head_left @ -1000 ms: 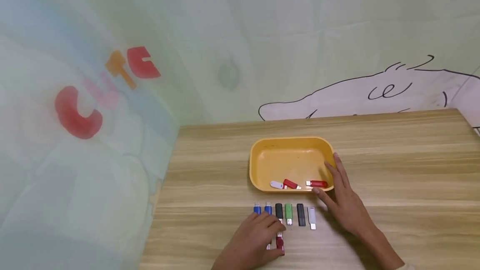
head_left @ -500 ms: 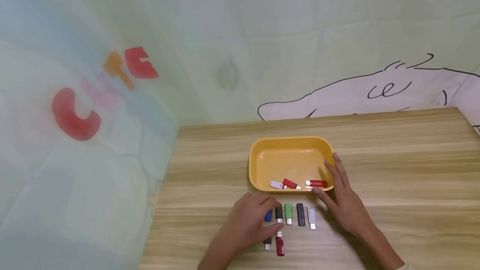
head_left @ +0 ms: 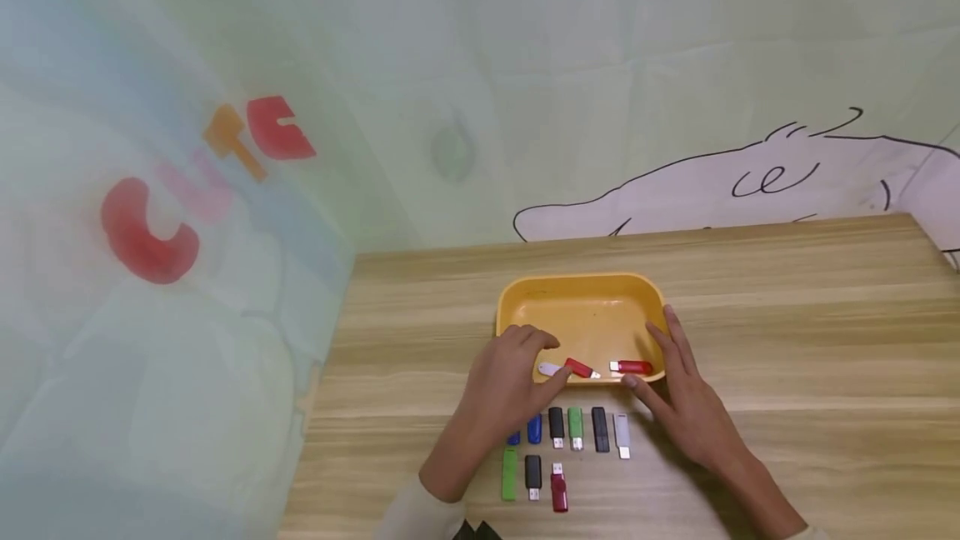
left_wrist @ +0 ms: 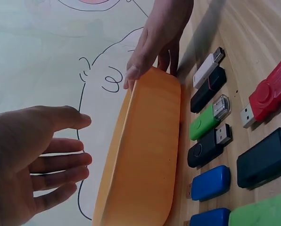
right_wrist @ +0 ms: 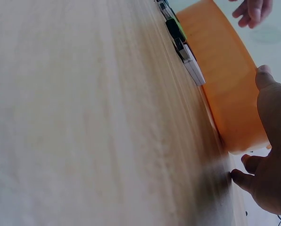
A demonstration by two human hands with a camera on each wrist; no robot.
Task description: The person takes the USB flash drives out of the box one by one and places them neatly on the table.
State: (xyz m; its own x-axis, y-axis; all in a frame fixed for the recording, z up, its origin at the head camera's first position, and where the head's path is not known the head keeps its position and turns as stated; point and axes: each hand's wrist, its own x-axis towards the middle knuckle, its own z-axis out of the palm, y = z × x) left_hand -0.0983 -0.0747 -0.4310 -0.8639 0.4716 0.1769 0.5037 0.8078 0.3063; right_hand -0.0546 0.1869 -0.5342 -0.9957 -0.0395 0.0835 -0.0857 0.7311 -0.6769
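Note:
My left hand (head_left: 510,377) is over the left front part of a yellow plastic tray (head_left: 588,319), its fingers spread from the thumb with nothing between them. In the tray, near the front wall, are a white USB stick (head_left: 548,369), a red USB stick (head_left: 578,368) and another red USB stick (head_left: 634,367). My right hand (head_left: 693,407) holds the tray's right front corner, thumb on the rim. In the left wrist view, the left hand (left_wrist: 41,160) appears above the tray rim, and the right thumb (left_wrist: 133,73) touches that rim.
In front of the tray stands a row of USB sticks: blue (head_left: 535,430), black (head_left: 556,423), green (head_left: 575,423), dark (head_left: 601,430) and silver (head_left: 622,433). Nearer lie a green stick (head_left: 509,475), a black one (head_left: 533,472) and a dark red one (head_left: 559,492). A printed curtain (head_left: 420,107) hangs behind.
My left hand has moved forward from the rows of USB sticks to over the tray, uncovering the green and black sticks below. My right hand has stayed on the tray corner.

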